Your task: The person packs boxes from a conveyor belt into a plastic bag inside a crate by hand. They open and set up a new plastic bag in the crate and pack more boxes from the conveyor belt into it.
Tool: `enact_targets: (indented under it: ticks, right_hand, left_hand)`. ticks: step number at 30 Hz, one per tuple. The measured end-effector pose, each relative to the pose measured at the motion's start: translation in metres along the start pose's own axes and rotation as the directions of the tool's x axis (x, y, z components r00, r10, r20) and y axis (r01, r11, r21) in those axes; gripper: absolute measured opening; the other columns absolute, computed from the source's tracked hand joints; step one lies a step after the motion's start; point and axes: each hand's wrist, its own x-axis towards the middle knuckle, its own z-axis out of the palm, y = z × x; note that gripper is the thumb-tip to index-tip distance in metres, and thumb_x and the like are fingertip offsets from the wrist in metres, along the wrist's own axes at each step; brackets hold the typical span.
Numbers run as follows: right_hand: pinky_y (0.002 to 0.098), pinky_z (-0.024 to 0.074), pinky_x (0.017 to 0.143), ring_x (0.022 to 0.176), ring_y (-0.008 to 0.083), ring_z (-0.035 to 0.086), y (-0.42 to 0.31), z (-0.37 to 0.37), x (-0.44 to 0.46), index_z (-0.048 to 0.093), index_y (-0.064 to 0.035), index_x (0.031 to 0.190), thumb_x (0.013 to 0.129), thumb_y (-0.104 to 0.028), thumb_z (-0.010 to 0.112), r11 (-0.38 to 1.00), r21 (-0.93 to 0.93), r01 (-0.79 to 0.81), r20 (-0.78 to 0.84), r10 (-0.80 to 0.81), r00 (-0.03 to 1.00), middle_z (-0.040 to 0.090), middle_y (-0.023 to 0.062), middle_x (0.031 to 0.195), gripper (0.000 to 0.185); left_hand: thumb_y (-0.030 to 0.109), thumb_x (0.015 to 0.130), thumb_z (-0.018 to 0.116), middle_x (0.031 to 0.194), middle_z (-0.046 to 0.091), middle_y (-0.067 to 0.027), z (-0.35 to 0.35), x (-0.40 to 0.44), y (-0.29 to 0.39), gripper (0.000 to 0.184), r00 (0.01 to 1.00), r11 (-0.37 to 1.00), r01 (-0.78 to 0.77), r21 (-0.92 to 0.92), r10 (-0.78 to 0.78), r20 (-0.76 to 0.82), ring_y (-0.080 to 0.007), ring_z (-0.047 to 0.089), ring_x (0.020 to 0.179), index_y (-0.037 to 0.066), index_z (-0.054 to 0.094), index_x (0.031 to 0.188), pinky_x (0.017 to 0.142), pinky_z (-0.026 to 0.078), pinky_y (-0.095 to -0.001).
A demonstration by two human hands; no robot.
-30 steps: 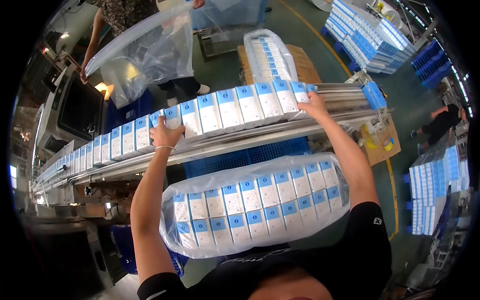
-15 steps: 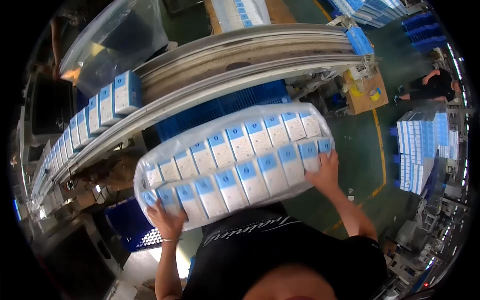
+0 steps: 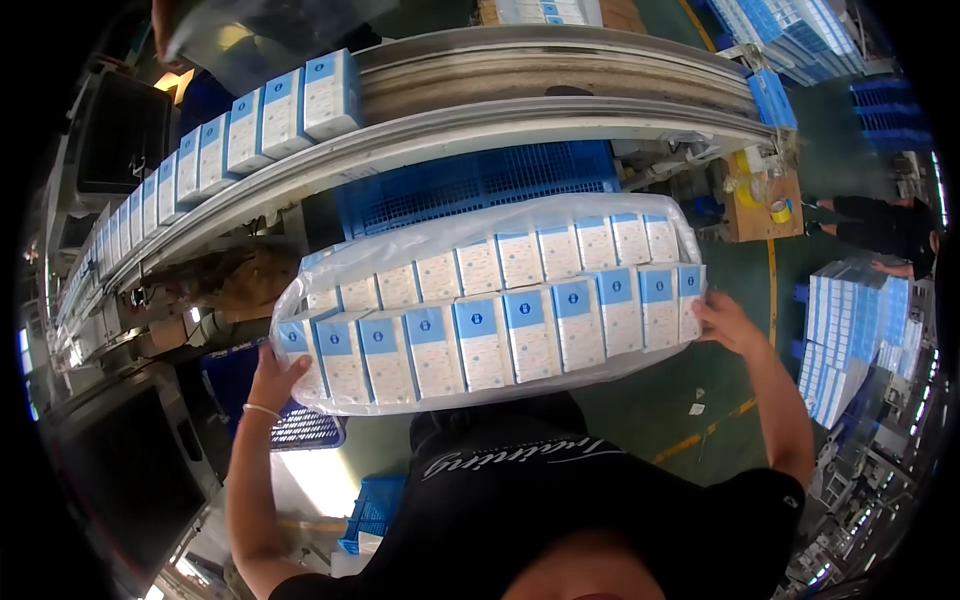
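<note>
A clear plastic bag (image 3: 390, 255) lies before me, holding two rows of blue-and-white packs. The front row of packs (image 3: 480, 345) stands higher at its near side and hides the lower part of the back row of packs (image 3: 500, 262). At the left end, my left hand (image 3: 275, 378) is closed on the end pack, thumb in front and fingers partly hidden behind. My right hand (image 3: 728, 322) presses the opposite end of the front row, its fingers bent around the last pack's edge.
Beyond the bag runs a conveyor (image 3: 560, 80) with a line of similar packs (image 3: 283, 110) on its left. Below it sits a blue crate (image 3: 480, 180). A stack of packs (image 3: 845, 340) stands at the right, near another person (image 3: 890, 235).
Both my hands have moved outward to the ends of the front row. That row now shows more of its fronts and sits straighter. The whole view has shifted.
</note>
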Motion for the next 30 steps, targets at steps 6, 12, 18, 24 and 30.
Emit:
enact_targets:
  ticks: [6, 12, 18, 24, 30]
  right_hand:
    - [0.0429, 0.0491, 0.084, 0.102, 0.0325, 0.060, -0.008, -0.007, -0.008, 0.045, -0.0004, 0.129, 0.077, -0.027, 0.078, 0.835, -0.545, 0.070, 0.096, -0.020, 0.995, 0.062, 0.0160, 0.111, 0.067]
    - [0.0407, 0.0385, 0.103, 0.123, 0.0325, 0.046, -0.147, 0.065, -0.013, 0.045, -0.0058, 0.136, 0.074, -0.024, 0.076, 0.420, -0.571, 0.705, 0.394, -0.614, 0.684, 0.049, 0.0169, 0.133, 0.071]
    - [0.0432, 0.0411, 0.101, 0.120, 0.0314, 0.052, -0.149, 0.127, 0.000, 0.047, -0.0116, 0.137, 0.087, -0.045, 0.063, 0.515, -0.366, 0.775, 0.787, -0.274, 0.553, 0.055, 0.0158, 0.129, 0.062]
    - [0.0426, 0.0389, 0.104, 0.125, 0.0349, 0.047, -0.170, 0.167, 0.003, 0.035, -0.0159, 0.146, 0.089, -0.049, 0.060, 0.476, -0.237, 0.847, 0.742, -0.474, 0.474, 0.048, 0.0157, 0.139, 0.070]
    - [0.0417, 0.0359, 0.107, 0.128, 0.0346, 0.045, -0.182, 0.221, -0.005, 0.031, -0.0125, 0.147, 0.091, -0.045, 0.059, 0.482, -0.035, 0.876, 0.895, -0.375, 0.242, 0.042, 0.0186, 0.143, 0.070]
  left_hand:
    - [0.026, 0.070, 0.082, 0.104, 0.065, -0.0269, -0.019, 0.014, 0.031, 0.092, 0.957, 0.806, -0.019, 0.591, -0.156, 0.243, -0.0384, 0.064, 0.099, -0.007, 0.028, 0.137, 0.087, 0.051, -0.0391]
    - [0.033, 0.080, 0.072, 0.116, 0.062, -0.0156, 0.008, 0.058, 0.143, 0.056, 0.772, 0.768, -0.591, 0.245, 0.452, 0.446, -0.0339, 0.057, 0.109, 0.007, 0.056, 0.126, 0.096, 0.043, -0.0417]
    - [0.048, 0.090, 0.059, 0.129, 0.057, -0.0165, 0.033, 0.067, 0.113, 0.053, 0.513, 0.868, -0.441, 0.227, 0.037, 0.858, -0.0339, 0.059, 0.111, 0.022, 0.053, 0.135, 0.097, 0.045, -0.0389]
    - [0.050, 0.095, 0.048, 0.146, 0.042, -0.0131, 0.037, 0.088, 0.107, 0.060, 0.310, 0.923, -0.384, 0.021, 0.107, 0.945, -0.0331, 0.050, 0.126, 0.026, 0.032, 0.148, 0.106, 0.038, -0.0397]
    - [0.052, 0.098, 0.038, 0.145, 0.042, -0.0132, 0.021, 0.103, 0.095, 0.059, 0.358, 0.956, -0.283, 0.078, 0.029, 0.933, -0.0308, 0.051, 0.125, 0.020, 0.032, 0.148, 0.109, 0.033, -0.0350]
